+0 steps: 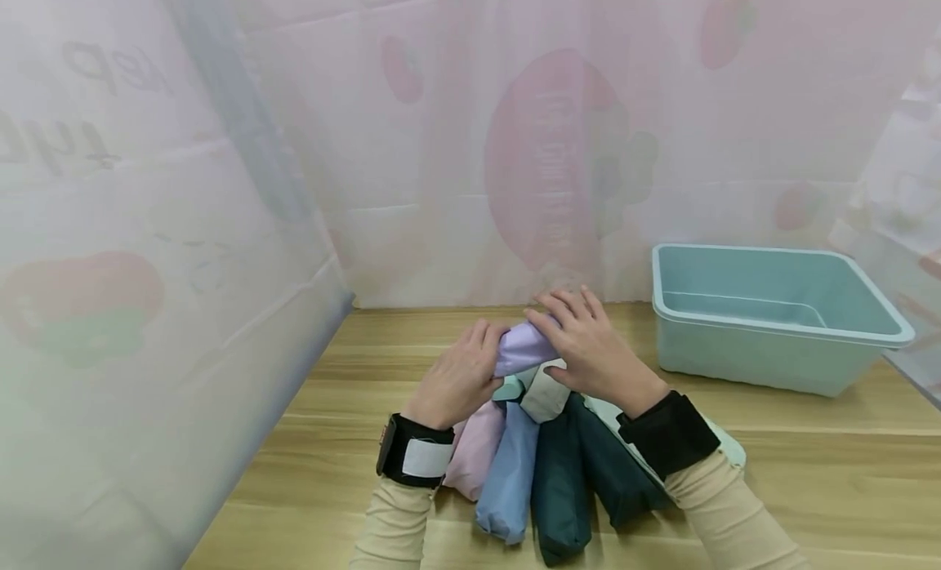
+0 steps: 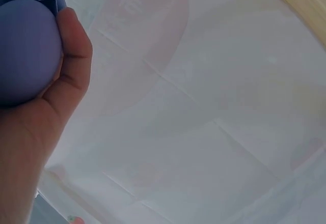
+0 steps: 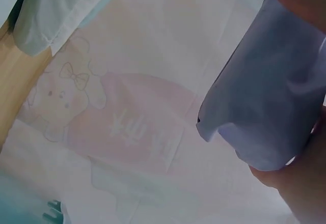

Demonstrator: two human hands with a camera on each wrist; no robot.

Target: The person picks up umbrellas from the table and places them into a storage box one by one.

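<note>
1. The left hand (image 1: pixel 459 374) grips one end of a lilac rolled cloth bundle (image 1: pixel 524 347); in the left wrist view its fingers (image 2: pixel 71 46) curl round the rounded end of the bundle (image 2: pixel 25 51).
2. The right hand (image 1: pixel 591 349) lies over the other end of the same bundle, fingers bent down on it — in the right wrist view the cloth (image 3: pixel 265 91) is pinched between a fingertip at the top and the palm below.
3. The bundle is held just above a row of other rolled cloths on the light wooden table (image 1: pixel 809 488): a pink one (image 1: pixel 475 451), a light blue one (image 1: pixel 509 480) and two dark green ones (image 1: pixel 569 488).
4. A pale teal plastic tub (image 1: pixel 772 317) stands to the right — well apart from the hands.
5. A sheer curtain with pink prints (image 1: pixel 441 145) hangs behind the table.
</note>
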